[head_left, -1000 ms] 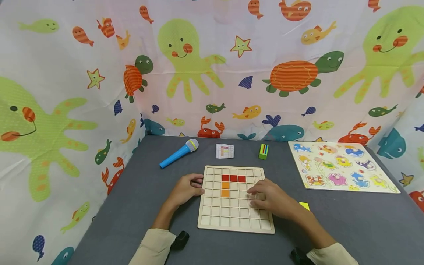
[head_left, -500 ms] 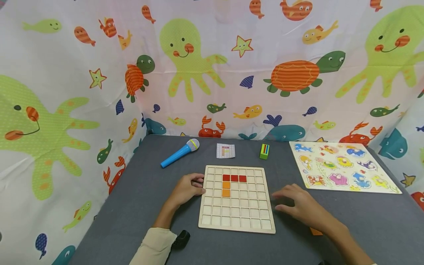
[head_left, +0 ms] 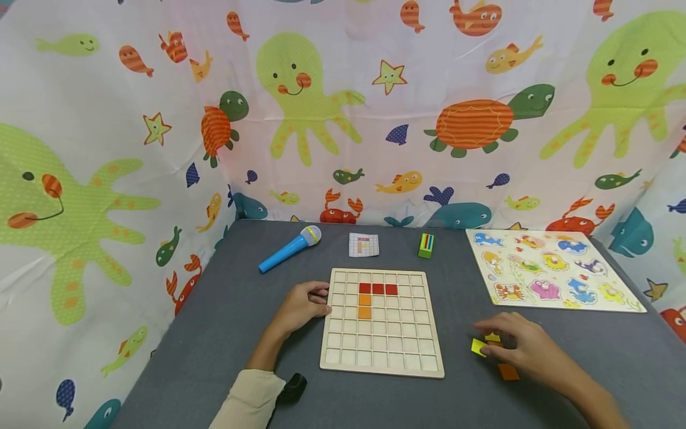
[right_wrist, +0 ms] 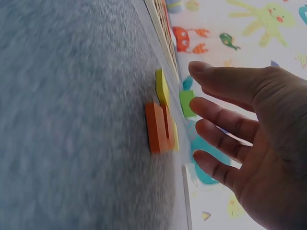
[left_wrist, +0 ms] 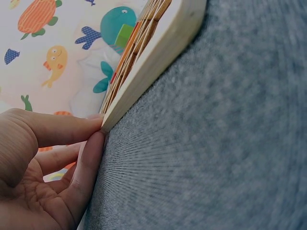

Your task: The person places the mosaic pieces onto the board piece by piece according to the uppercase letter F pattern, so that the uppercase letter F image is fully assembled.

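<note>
A square wooden grid board [head_left: 383, 345] lies on the dark table. Red tiles [head_left: 377, 289] form a short row in it, with orange tiles [head_left: 364, 305] in a column below their left end. At its left edge, my left hand [head_left: 298, 307] holds the rim between thumb and finger; the left wrist view shows the fingertips against the wooden edge. My right hand [head_left: 527, 345] is over a small group of loose tiles right of the board. A yellow tile [head_left: 478, 347] and an orange tile [head_left: 508, 372] show there. In the right wrist view its spread fingers are apart from them.
Behind the board lie a blue toy microphone [head_left: 289, 249], a small printed grid card [head_left: 364, 245] and a green box with coloured stripes [head_left: 426, 245]. A sea-animal puzzle board [head_left: 554, 271] is at the back right. A printed curtain [head_left: 343, 119] hangs behind the table.
My right hand has moved from above the board's right part, out to the right, to the loose tiles. The left hand stays at the board's edge, and the tiles in the grid look the same.
</note>
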`<state>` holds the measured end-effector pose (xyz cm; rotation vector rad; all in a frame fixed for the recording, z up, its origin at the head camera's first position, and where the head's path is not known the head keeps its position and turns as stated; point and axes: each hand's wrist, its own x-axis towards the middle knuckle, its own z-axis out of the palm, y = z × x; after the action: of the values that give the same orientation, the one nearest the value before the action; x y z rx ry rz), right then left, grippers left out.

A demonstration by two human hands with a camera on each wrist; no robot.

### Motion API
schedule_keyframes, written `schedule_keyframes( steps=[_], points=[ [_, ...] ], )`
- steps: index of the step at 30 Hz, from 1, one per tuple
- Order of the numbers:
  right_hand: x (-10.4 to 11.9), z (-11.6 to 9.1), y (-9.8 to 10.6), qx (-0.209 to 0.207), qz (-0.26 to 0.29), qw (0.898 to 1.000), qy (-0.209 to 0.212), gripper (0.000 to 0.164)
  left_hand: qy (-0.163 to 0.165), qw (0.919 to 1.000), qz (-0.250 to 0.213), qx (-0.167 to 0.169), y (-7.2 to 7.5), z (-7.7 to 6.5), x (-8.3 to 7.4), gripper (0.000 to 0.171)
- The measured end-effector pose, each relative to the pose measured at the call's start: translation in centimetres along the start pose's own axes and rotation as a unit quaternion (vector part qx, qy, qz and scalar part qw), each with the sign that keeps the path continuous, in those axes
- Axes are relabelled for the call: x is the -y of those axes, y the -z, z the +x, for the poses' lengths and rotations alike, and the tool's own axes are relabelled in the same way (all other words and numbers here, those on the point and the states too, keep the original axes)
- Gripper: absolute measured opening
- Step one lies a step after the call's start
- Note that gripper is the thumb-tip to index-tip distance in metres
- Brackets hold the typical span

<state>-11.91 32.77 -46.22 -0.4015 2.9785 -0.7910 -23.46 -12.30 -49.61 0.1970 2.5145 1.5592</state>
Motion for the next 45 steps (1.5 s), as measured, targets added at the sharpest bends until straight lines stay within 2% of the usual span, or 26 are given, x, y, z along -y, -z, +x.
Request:
schedule_keyframes(
  steps=[9,18,26,29,42,45],
  points=[
    [-1.6,-1.8,0.7,-0.003,0.023,1.000,-0.018,0.039,0.004,1.0000,-0.007,-0.002,0.0,0.0,0.2,0.055],
    [-3.0,-2.5,1.6,0.069,0.069,0.992,-0.078,0.043,0.008,0.9999,-0.014,-0.006,-0.1,0.1,0.2,0.054],
    [-4.0,-2.6,1.7,0.109,0.112,0.985,-0.074,0.044,0.003,0.9999,-0.014,-0.004,-0.1,0.1,0.3,0.055],
    [-4.0,-2.6,1.6,0.122,0.121,0.981,-0.085,0.046,0.005,0.9999,-0.014,-0.005,-0.1,0.1,0.2,0.055],
    [-3.8,-2.6,1.4,0.144,0.131,0.977,-0.090,0.042,0.007,0.9998,-0.018,-0.002,-0.1,0.0,0.0,0.056],
    [-4.0,-2.7,1.3,0.145,0.126,0.978,-0.075,0.043,0.009,0.9998,-0.017,-0.002,-0.1,0.0,0.0,0.056]
  ],
)
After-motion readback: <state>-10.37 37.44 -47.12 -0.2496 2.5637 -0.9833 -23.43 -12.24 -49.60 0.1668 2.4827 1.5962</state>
